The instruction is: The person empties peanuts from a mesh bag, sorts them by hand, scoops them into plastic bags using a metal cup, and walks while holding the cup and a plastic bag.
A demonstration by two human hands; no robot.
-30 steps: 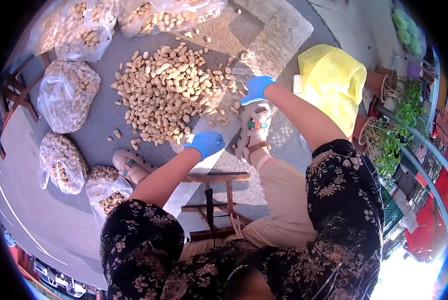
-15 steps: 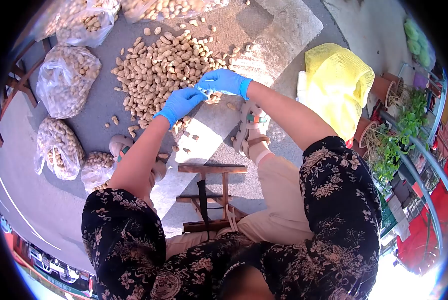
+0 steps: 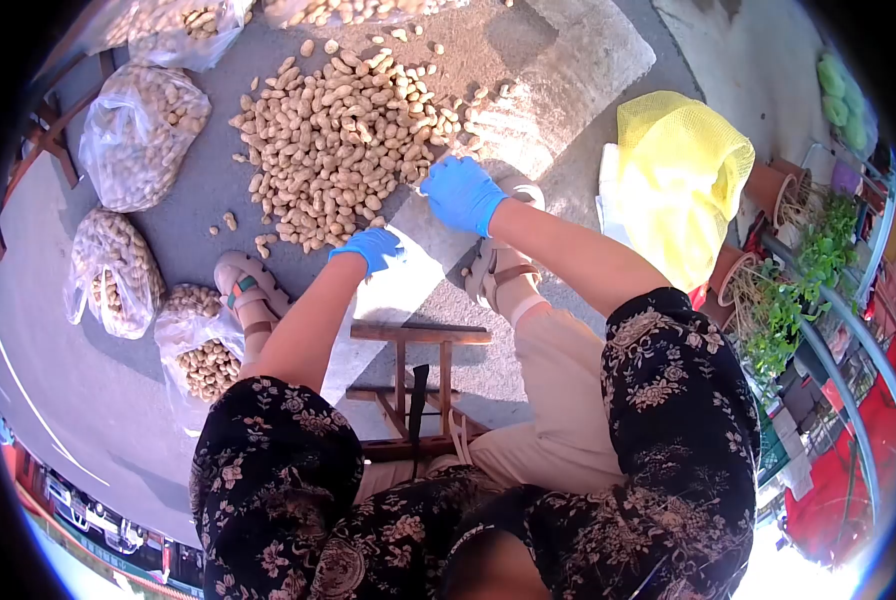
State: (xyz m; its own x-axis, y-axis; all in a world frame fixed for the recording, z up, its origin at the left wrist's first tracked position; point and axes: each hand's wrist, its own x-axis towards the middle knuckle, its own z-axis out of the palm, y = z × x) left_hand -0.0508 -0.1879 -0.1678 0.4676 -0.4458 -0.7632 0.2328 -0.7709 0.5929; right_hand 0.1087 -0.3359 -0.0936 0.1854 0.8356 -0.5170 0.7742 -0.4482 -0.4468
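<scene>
Both my hands wear blue gloves. My left hand [image 3: 371, 248] is low at the near edge of a heap of unshelled peanuts [image 3: 343, 150], its fingers curled and their tips bright in the sun. Higher and to the right is my right hand [image 3: 463, 195], closed like a fist, just off the heap's right side and above my sandal [image 3: 498, 275]. Whatever lies inside either hand is hidden by the gloves. The two hands are apart.
Clear plastic bags of peanuts [image 3: 143, 135] stand along the left and at the top. A yellow mesh bag [image 3: 683, 185] lies at the right, near potted plants [image 3: 818, 260] and a metal rail [image 3: 848, 370]. A wooden folding stool [image 3: 423, 335] is between my legs.
My hands were together over the heap's near edge, fingertips meeting; now they are separated. Both have moved down toward me, and the right has closed into a fist. My left foot shows more fully.
</scene>
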